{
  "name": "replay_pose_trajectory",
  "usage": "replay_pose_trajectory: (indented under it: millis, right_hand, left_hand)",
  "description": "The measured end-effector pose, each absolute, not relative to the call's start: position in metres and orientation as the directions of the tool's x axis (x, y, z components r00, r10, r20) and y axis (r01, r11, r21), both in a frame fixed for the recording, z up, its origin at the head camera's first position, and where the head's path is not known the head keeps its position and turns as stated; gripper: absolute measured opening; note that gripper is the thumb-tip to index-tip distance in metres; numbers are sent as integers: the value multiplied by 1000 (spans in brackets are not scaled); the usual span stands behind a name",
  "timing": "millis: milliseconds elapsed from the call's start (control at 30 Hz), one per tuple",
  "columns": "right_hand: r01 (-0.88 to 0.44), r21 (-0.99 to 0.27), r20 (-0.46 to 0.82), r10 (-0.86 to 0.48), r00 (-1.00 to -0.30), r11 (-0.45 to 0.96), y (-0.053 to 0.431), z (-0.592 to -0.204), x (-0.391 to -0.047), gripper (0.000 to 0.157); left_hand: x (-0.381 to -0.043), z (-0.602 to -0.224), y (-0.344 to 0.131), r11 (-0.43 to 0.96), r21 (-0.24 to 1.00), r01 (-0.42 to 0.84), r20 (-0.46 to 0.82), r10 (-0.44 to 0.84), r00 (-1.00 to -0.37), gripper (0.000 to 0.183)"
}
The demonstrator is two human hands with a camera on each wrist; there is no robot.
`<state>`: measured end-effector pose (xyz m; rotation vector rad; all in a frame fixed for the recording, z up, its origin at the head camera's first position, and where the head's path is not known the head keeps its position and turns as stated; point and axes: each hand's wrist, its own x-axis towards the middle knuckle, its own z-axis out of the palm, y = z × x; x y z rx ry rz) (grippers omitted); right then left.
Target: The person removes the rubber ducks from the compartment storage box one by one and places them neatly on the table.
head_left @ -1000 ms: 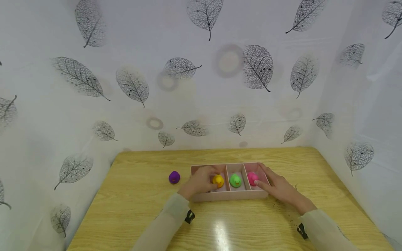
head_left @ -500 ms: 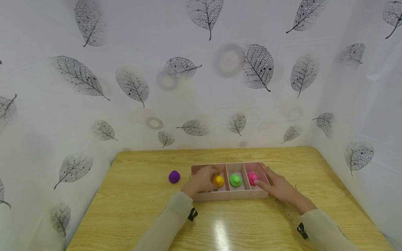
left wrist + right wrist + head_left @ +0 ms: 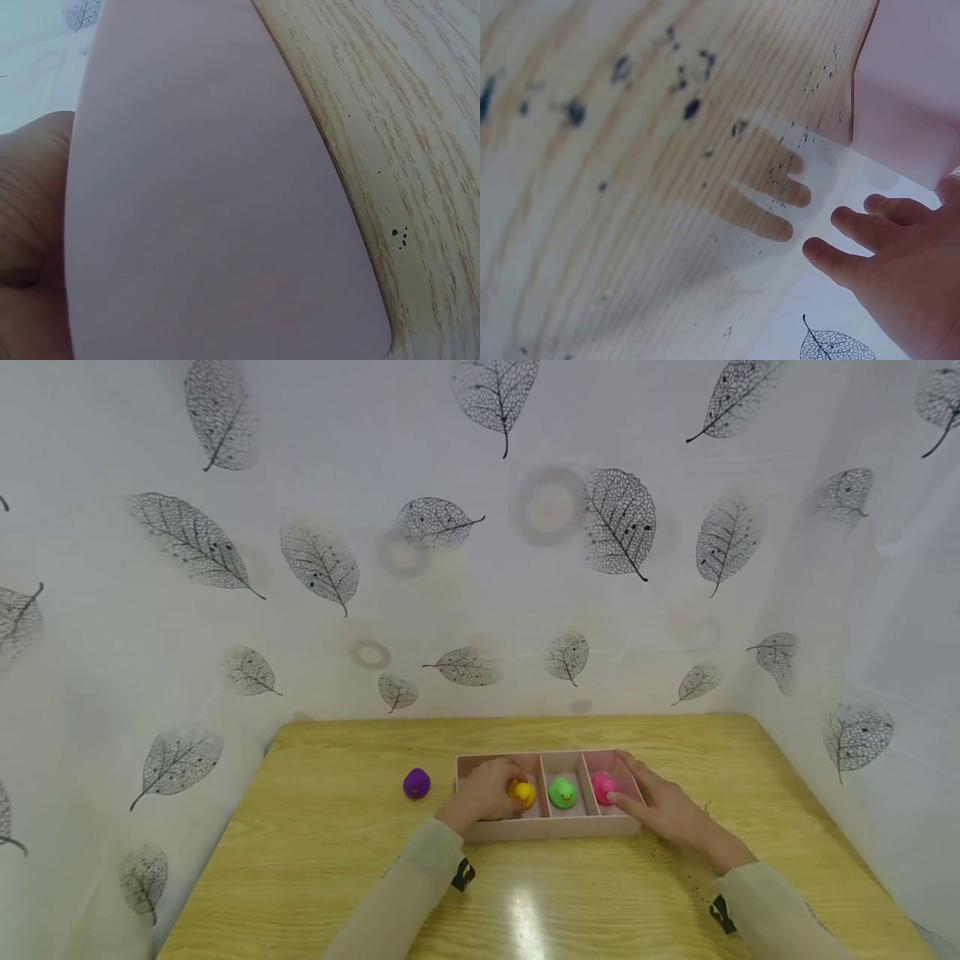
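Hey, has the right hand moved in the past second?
No. Judged against the table, the right hand keeps its place at the right end of the pink box.

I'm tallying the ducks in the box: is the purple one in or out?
Out: the purple toy duck sits on the wood-grain table, left of the pink divided box and apart from it.

The left arm (image 3: 397, 893) slants in from the near edge toward the right, the right arm (image 3: 780, 910) toward the left. The left hand (image 3: 480, 792) curls, its fingertips apparently pinching, though partly hidden; the right hand (image 3: 667, 806) spreads its thumb from loosely extended fingers.
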<state>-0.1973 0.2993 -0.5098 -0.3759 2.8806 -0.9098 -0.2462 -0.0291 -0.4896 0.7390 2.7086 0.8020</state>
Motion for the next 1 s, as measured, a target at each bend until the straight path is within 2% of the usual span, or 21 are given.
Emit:
replay_pose_trajectory:
  millis: [1000]
  right_hand:
    - [-222, -569, -2, -271, -963, 792, 300, -512, -199, 85]
  left_hand:
    - [-247, -491, -32, 686, 588, 429, -45, 557, -830, 22]
